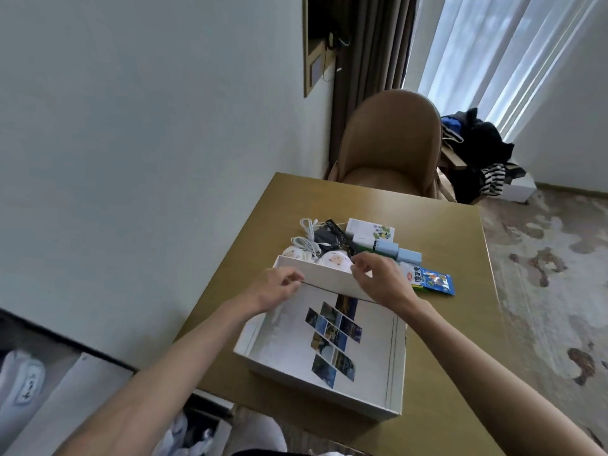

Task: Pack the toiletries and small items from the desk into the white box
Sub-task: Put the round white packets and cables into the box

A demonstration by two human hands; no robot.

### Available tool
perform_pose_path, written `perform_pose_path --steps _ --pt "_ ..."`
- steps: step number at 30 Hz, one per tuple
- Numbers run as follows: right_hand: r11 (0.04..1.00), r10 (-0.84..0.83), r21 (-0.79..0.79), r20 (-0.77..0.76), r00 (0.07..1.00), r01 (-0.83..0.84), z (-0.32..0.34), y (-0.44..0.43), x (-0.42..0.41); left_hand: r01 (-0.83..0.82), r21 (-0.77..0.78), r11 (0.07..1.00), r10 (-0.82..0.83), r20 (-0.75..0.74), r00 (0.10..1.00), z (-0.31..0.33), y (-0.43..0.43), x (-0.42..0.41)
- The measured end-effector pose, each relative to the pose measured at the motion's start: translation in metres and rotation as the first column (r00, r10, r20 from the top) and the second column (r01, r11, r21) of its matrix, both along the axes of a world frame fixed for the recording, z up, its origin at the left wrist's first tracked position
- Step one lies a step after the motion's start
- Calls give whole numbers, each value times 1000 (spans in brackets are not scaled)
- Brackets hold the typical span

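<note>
Both hands pinch the far wall of the white box: left hand closed on the wall near its left corner, right hand closed on the rim nearer the right end, fingertips curled over the top edge. Box sits open on the desk, nearest the person, floor bare except for a printed photo pattern. Nothing packed yet, as far as I can see.

Items all lie just beyond that far wall: round white pouches touching it, white cables and a dark item behind them, pale blue boxes and a blue snack packet to the right.

Advice: square the wall up, steady the box with one hand. Pouches go first, then flat cartons along one side.
</note>
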State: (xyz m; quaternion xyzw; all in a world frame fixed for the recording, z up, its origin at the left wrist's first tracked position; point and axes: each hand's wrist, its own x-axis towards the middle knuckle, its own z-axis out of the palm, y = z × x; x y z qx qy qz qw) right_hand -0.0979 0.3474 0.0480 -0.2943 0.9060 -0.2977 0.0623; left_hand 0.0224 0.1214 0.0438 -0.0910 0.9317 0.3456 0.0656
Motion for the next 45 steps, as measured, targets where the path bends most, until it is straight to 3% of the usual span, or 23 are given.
perform_pose_path --steps 4,8,14,18,22,32,36,40,45 --pt "995 -103 9 97 990 102 -4 -22 -30 -121 25 992 123 -131 984 8 -15 -31" --pt "972 -163 198 199 966 123 -24 -42 -63 -184 65 981 192 -134 972 -1 -41 -73" --pt "826 -361 530 231 904 194 -64 -27 -101 -156 1 988 154 158 975 -42 -75 -122" --pt "751 -424 637 264 866 173 -84 -26 -108 -90 -108 990 128 421 898 -71 -86 -144" --pt "786 -401 585 234 886 201 -93 -33 -113 -92 -61 994 110 500 859 -94 -89 -155" --pt "868 -429 431 398 811 248 -99 -35 -111 -99 -93 991 130 444 886 -104 -79 -156" --pt "906 -423 245 536 731 345 -80 -32 -107 -266 111 958 186 469 863 -99 -81 -152" --pt "870 -425 54 584 691 490 -53 -34 -102 -352 350 868 191 418 888 -89 -83 -141" --pt "851 -357 -93 619 700 517 -28 -39 -88 -465 441 767 250 462 851 -77 -72 -134"
